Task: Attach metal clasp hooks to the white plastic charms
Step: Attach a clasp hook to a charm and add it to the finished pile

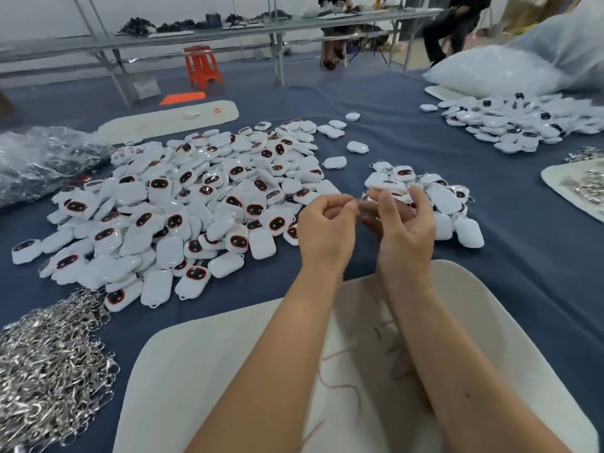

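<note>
A: Pinching a tiny metal clasp hook, left hand grip; right hand curls round something, charm hidden.
B: Risk?
A: Blur; hook could slip, drop among white charms on the table.

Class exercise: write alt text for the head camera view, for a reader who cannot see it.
Two bare hands, left hand and right hand, meet over a blue cloth, pinching something small between them. White plastic charms lie heaped left, metal clasp hooks nearer left.
</note>
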`<state>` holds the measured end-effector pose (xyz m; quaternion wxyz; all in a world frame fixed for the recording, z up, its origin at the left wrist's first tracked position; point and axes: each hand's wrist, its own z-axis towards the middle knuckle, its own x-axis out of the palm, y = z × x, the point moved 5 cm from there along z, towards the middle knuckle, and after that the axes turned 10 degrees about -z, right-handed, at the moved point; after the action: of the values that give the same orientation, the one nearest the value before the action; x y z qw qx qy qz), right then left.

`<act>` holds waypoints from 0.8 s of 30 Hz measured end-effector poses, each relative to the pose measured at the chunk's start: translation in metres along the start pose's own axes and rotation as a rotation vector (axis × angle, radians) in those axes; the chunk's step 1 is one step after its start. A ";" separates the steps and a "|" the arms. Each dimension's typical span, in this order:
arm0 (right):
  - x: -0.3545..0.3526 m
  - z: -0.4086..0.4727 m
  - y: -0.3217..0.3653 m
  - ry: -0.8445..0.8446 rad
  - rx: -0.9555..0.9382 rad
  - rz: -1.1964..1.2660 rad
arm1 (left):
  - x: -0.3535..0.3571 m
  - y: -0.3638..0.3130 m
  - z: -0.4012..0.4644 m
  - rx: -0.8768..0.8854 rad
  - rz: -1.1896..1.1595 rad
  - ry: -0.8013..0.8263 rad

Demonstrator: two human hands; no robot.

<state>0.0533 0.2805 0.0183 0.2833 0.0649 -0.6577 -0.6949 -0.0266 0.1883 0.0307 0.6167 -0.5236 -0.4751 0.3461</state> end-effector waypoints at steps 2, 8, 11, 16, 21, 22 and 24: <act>-0.004 0.005 -0.003 0.016 0.034 0.020 | 0.011 -0.003 0.005 0.078 0.065 0.004; -0.002 -0.001 -0.010 0.001 -0.056 -0.470 | -0.008 -0.002 -0.014 0.360 0.569 -0.013; 0.014 -0.012 -0.009 0.138 -0.159 -0.691 | -0.037 -0.003 -0.016 0.408 0.979 -0.132; 0.043 -0.038 -0.012 0.503 -0.415 -1.005 | -0.067 -0.005 -0.012 0.381 1.219 -0.035; 0.056 -0.051 -0.026 0.698 -0.574 -1.360 | -0.091 -0.013 -0.021 0.352 0.902 -0.008; 0.058 -0.052 -0.030 0.726 -0.575 -1.427 | -0.096 -0.013 -0.022 0.350 0.881 -0.003; 0.060 -0.052 -0.033 0.745 -0.556 -1.473 | -0.105 -0.013 -0.022 0.366 0.875 -0.001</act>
<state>0.0175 0.2048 -0.0027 -0.0361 0.6254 -0.1195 -0.7702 -0.0386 0.0817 0.0202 0.4949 -0.5571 -0.1415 0.6517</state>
